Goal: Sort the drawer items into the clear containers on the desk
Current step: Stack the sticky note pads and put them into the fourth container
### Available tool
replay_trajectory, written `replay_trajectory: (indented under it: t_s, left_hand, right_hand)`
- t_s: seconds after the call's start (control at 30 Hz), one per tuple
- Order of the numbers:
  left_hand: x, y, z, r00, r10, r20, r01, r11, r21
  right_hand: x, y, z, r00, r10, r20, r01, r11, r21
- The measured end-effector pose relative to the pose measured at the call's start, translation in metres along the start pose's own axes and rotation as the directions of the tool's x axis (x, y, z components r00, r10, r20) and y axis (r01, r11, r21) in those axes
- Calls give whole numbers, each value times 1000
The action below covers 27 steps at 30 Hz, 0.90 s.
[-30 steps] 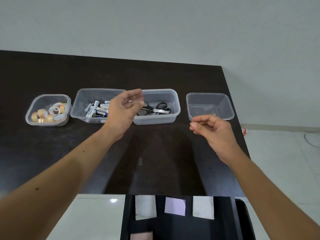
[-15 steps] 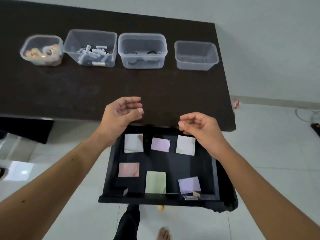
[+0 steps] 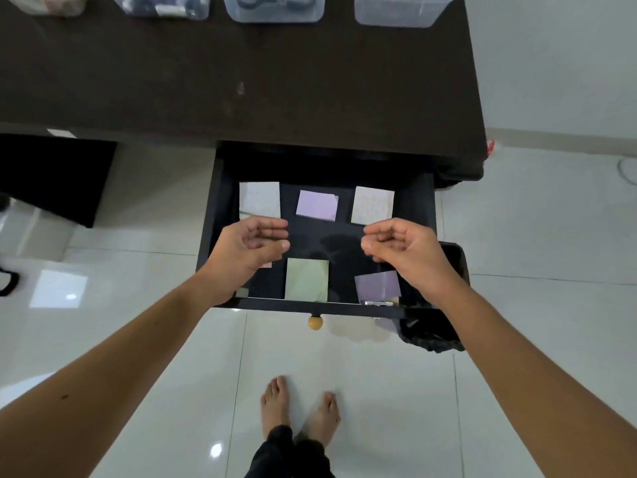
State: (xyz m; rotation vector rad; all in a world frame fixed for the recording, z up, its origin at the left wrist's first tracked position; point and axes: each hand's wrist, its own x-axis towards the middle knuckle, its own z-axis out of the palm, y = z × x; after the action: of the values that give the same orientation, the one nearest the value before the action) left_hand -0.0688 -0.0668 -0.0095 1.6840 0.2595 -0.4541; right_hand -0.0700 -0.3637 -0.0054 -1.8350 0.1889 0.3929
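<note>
Hovering empty and loosely curled over the open drawer (image 3: 210,215) at frame centre, the left hand (image 3: 246,244) and right hand (image 3: 401,244) would best pinch one sticky-note pad (image 3: 317,205) by its edges.

A dark brown desk (image 3: 241,74) stands against a plain pale wall (image 3: 551,46). Glossy white floor tiles (image 3: 537,243) with thin grout lines mirror bright patches of overhead light. A black panel (image 3: 51,177) sits under the desk's left side, and a dark bin (image 3: 434,336) stands on the floor at right.
</note>
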Motion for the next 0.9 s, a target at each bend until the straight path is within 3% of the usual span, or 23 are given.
replay_trajectory:
  t_s: [0.23, 0.4, 0.53, 0.63, 0.9]
  left_hand:
    - [16, -10, -4, 1000, -3, -22, 2, 999, -44]
    - [28, -16, -10, 999, 39, -26, -37, 997, 73]
    - [35, -17, -12, 995, 93, -33, -88, 988, 130]
    - [42, -18, -11, 991, 121, -59, -111, 983, 143]
    - [60, -25, -5, 962, 164, -219, -115, 969, 220]
  right_hand:
    - [19, 17, 7, 998, -59, 18, 59, 998, -15]
    - [40, 17, 9, 976, -135, -170, 118, 988, -103]
    - [55, 24, 12, 939, -198, -282, 107, 946, -308]
    - [64, 32, 16, 927, -248, -282, 123, 910, -395]
    - [74, 33, 20, 959, -170, -224, 2, 800, -600]
